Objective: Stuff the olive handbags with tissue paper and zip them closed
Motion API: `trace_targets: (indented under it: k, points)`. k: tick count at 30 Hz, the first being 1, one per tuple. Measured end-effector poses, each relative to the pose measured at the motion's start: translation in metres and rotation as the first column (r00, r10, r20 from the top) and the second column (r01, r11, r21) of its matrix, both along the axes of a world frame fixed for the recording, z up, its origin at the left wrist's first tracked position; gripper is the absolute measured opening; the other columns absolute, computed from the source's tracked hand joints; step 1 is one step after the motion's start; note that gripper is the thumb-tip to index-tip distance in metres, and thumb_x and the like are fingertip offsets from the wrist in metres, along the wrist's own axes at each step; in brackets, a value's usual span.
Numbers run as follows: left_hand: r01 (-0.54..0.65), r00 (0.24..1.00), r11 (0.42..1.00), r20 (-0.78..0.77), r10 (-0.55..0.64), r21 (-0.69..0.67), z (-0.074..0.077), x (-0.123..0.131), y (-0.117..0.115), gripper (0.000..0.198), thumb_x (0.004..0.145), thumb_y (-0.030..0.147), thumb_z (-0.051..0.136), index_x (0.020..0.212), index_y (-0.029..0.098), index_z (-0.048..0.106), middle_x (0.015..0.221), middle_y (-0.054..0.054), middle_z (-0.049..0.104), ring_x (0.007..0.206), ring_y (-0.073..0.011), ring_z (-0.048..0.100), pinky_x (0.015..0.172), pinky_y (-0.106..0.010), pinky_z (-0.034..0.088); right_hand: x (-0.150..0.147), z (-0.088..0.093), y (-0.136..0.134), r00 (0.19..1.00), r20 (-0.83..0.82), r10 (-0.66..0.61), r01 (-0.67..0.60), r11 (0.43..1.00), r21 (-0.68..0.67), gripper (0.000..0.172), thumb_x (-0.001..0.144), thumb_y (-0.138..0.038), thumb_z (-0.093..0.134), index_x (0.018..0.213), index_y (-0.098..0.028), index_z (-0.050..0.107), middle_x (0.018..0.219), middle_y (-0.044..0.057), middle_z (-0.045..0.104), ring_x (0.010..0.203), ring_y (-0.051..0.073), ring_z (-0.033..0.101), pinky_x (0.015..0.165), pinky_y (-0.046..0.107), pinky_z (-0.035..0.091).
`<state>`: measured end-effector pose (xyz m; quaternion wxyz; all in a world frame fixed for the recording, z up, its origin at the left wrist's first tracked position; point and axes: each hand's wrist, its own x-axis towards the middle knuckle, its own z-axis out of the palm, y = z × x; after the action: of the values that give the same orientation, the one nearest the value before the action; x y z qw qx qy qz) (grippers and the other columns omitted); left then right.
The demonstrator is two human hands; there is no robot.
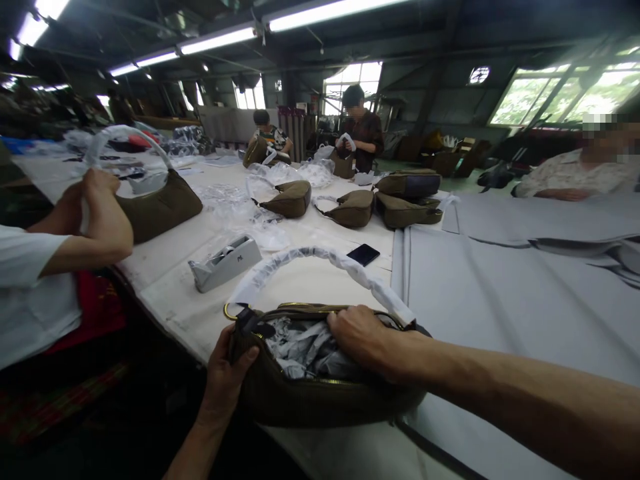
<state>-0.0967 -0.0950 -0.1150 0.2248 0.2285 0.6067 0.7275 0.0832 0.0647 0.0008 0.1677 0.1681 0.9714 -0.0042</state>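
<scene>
An olive-brown handbag [310, 400] sits open at the table's near edge, its handle [320, 257] wrapped in white film. My left hand [225, 377] grips the bag's left end, thumb on the front. My right hand [363, 337] lies across the open zipper, fingers pressed into the crumpled grey paper stuffing [300, 350] inside.
A grey tape dispenser [225, 263] and a black phone [363, 254] lie behind the bag on the long table [480, 293]. A co-worker at left holds a second bag [160, 210]. More bags [350, 208] and plastic wrap lie farther back, with other people beyond.
</scene>
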Motion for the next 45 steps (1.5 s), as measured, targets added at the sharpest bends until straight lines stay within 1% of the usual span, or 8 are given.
trace_targets:
  k: [14, 16, 19, 22, 25, 30, 35, 45]
  points:
    - [-0.088, 0.956, 0.994, -0.286, 0.064, -0.070, 0.013, 0.010, -0.007, 0.057, 0.070, 0.041, 0.071, 0.117, 0.021, 0.047, 0.114, -0.007, 0.056, 0.105, -0.0260, 0.055, 0.091, -0.042, 0.047, -0.024, -0.005, -0.005, 0.991, -0.130, -0.035, 0.020, 0.993, -0.115, 0.034, 0.074, -0.035, 0.062, 0.097, -0.011, 0.062, 0.089, 0.014, 0.067, 0.080, 0.029, 0.064, 0.059, 0.032, 0.045]
    - [-0.115, 0.782, 0.990, -0.607, 0.143, 0.085, 0.036, 0.019, -0.015, 0.055, 0.074, 0.033, 0.068, 0.123, 0.023, 0.044, 0.127, -0.008, 0.047, 0.119, -0.0277, 0.046, 0.103, -0.048, 0.036, -0.008, 0.014, 0.003, 0.966, -0.254, 0.038, -0.073, 0.989, -0.127, 0.037, 0.079, -0.042, 0.060, 0.104, -0.015, 0.059, 0.096, 0.010, 0.066, 0.082, 0.024, 0.063, 0.060, 0.029, 0.043]
    - [0.199, 0.199, 0.980, -0.979, -0.054, -0.014, 0.073, 0.033, -0.017, 0.047, 0.073, 0.030, 0.071, 0.115, 0.023, 0.050, 0.116, -0.007, 0.055, 0.111, -0.0261, 0.051, 0.107, -0.050, 0.030, 0.035, 0.045, 0.012, 0.894, -0.364, 0.262, -0.285, 0.958, -0.012, 0.036, 0.086, -0.052, 0.051, 0.092, -0.017, 0.059, 0.088, 0.006, 0.063, 0.076, 0.018, 0.058, 0.063, 0.029, 0.040]
    - [0.251, -0.223, 0.845, -0.877, -0.425, -0.473, 0.091, 0.040, 0.000, 0.029, 0.070, 0.032, 0.073, 0.090, 0.018, 0.057, 0.090, -0.005, 0.063, 0.084, -0.0237, 0.058, 0.087, -0.044, 0.044, 0.078, 0.052, 0.013, 0.872, -0.216, 0.439, -0.429, 0.898, 0.095, 0.034, 0.081, -0.050, 0.059, 0.076, -0.017, 0.057, 0.074, 0.004, 0.060, 0.071, 0.018, 0.054, 0.074, 0.034, 0.039]
    - [0.132, -0.375, 0.743, -0.726, -0.576, -0.657, 0.089, 0.040, 0.020, 0.014, 0.072, 0.020, 0.069, 0.071, 0.016, 0.056, 0.072, -0.005, 0.063, 0.066, -0.0226, 0.058, 0.064, -0.036, 0.046, 0.100, 0.037, 0.009, 0.874, -0.121, 0.471, -0.450, 0.878, 0.166, 0.006, 0.081, -0.021, 0.059, 0.078, -0.016, 0.056, 0.075, 0.004, 0.061, 0.075, 0.018, 0.053, 0.083, 0.036, 0.037]
    - [-0.072, -0.300, 0.556, -0.514, -0.804, -0.828, 0.090, 0.036, 0.022, 0.012, 0.085, 0.020, 0.054, 0.076, 0.016, 0.061, 0.071, -0.008, 0.067, 0.065, -0.0273, 0.063, 0.061, -0.037, 0.045, 0.087, 0.023, 0.008, 0.921, 0.005, 0.390, -0.387, 0.914, 0.125, 0.016, 0.086, -0.020, 0.053, 0.072, -0.016, 0.058, 0.063, 0.003, 0.060, 0.061, 0.017, 0.050, 0.060, 0.032, 0.036]
    - [-0.019, -0.118, 0.487, -0.481, -0.869, -0.873, 0.119, 0.034, 0.018, 0.016, 0.086, 0.030, 0.051, 0.082, 0.018, 0.060, 0.083, -0.007, 0.065, 0.075, -0.0269, 0.061, 0.067, -0.036, 0.043, 0.099, 0.036, 0.015, 0.809, -0.222, 0.545, -0.486, 0.832, 0.268, 0.013, 0.091, -0.025, 0.050, 0.095, -0.015, 0.058, 0.082, 0.005, 0.061, 0.076, 0.018, 0.053, 0.081, 0.038, 0.040]
    - [0.273, -0.404, 0.510, -0.578, -0.709, -0.816, 0.108, 0.076, 0.075, 0.017, 0.077, 0.028, 0.063, 0.089, 0.018, 0.056, 0.091, -0.005, 0.063, 0.084, -0.0244, 0.057, 0.073, -0.036, 0.042, 0.114, 0.016, 0.015, 0.710, -0.326, 0.624, -0.486, 0.769, 0.415, 0.024, 0.095, -0.016, 0.036, 0.110, -0.013, 0.055, 0.103, 0.006, 0.059, 0.094, 0.021, 0.050, 0.102, 0.048, 0.026]
